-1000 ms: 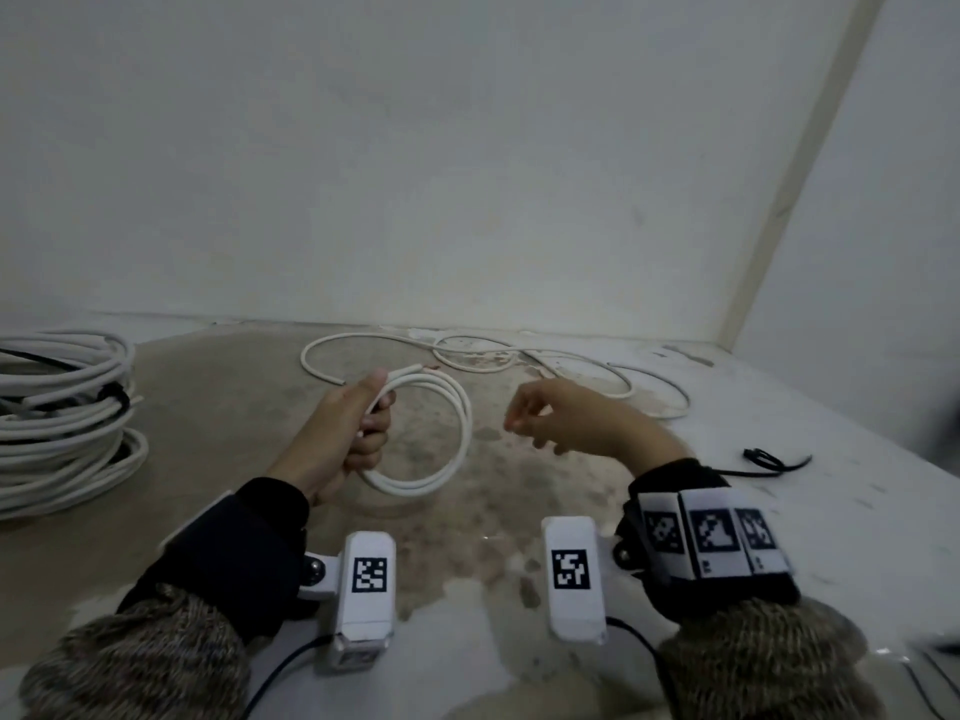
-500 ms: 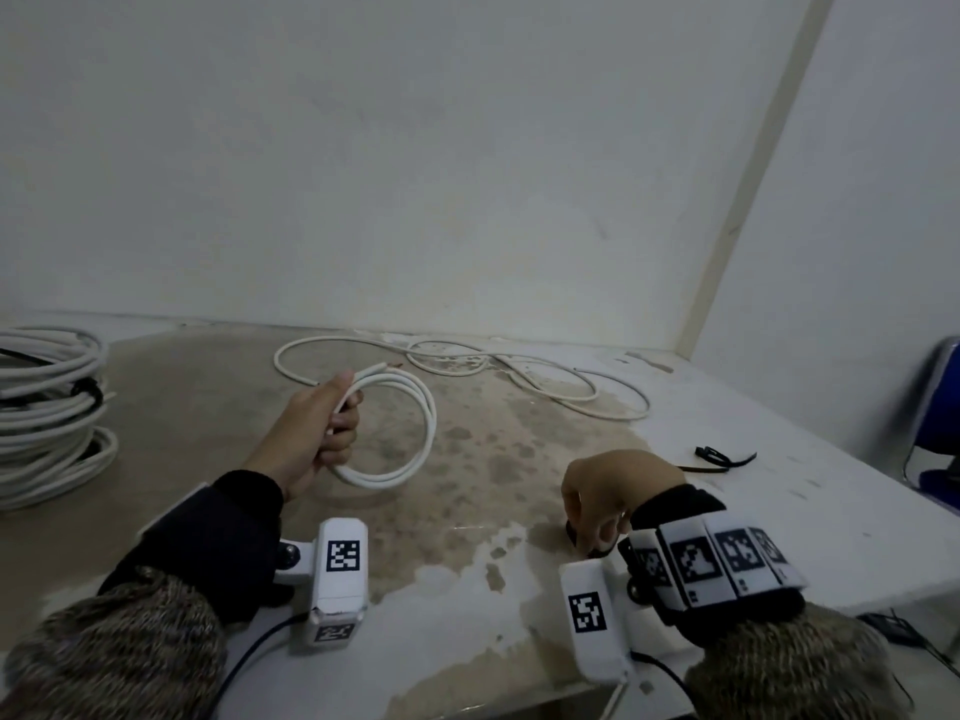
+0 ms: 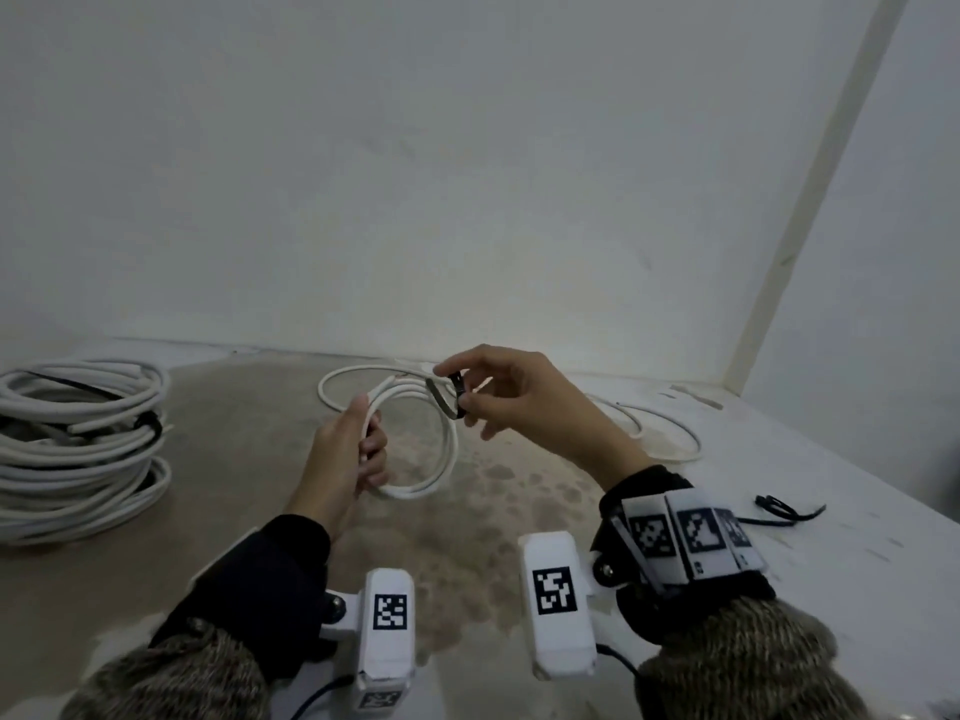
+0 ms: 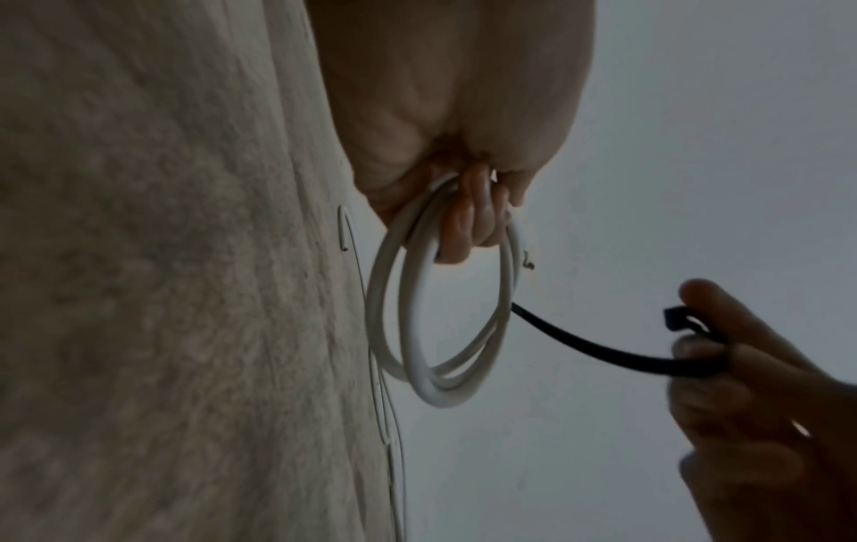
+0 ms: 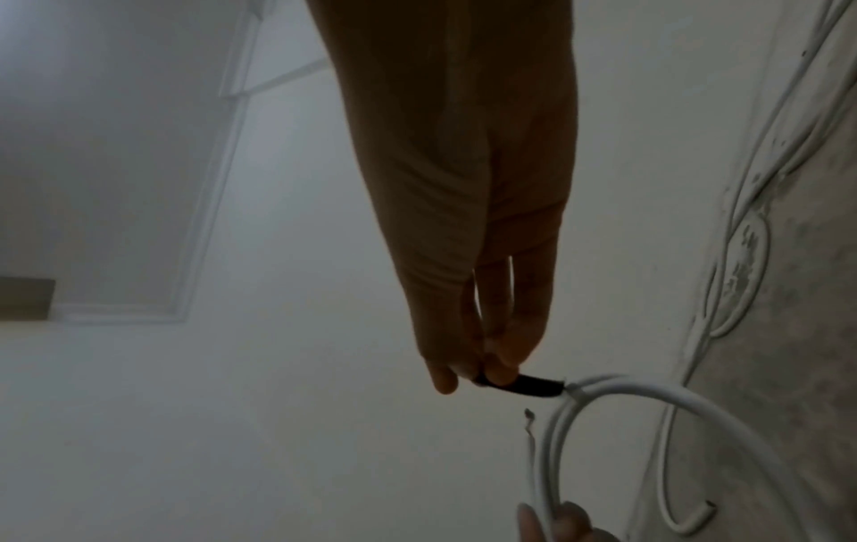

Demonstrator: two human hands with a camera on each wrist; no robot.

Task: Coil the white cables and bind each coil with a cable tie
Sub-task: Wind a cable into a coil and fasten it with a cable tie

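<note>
1. Head view: the left hand (image 3: pixel 345 459) grips a small coil of white cable (image 3: pixel 415 439), fingers curled round its left side, holding it above the stained tabletop (image 3: pixel 519 511).
2. The right hand (image 3: pixel 519 402) pinches a black cable tie (image 3: pixel 451 402) between thumb and forefinger at the coil's upper right; the other fingers are loosely spread.
3. Left wrist view: the coil (image 4: pixel 440 311) hangs from the curled fingers (image 4: pixel 468 220) as two or three loops, and the tie (image 4: pixel 603 355) reaches from the right hand's fingertips to the coil's edge, its square head standing up beside the thumb.
4. Right wrist view: the tie's (image 5: pixel 524 387) tip touches the top of the coil (image 5: pixel 649 399); I cannot tell whether it passes through the loops.
5. On the tabletop behind the hands lies a loose white cable (image 3: pixel 649 423), uncoiled.
6. At the far left sits a stack of larger cable coils (image 3: pixel 78 449) with black ties on them.
7. A spare black tie (image 3: pixel 784 509) lies on the tabletop to the right, well apart from the hands.
</note>
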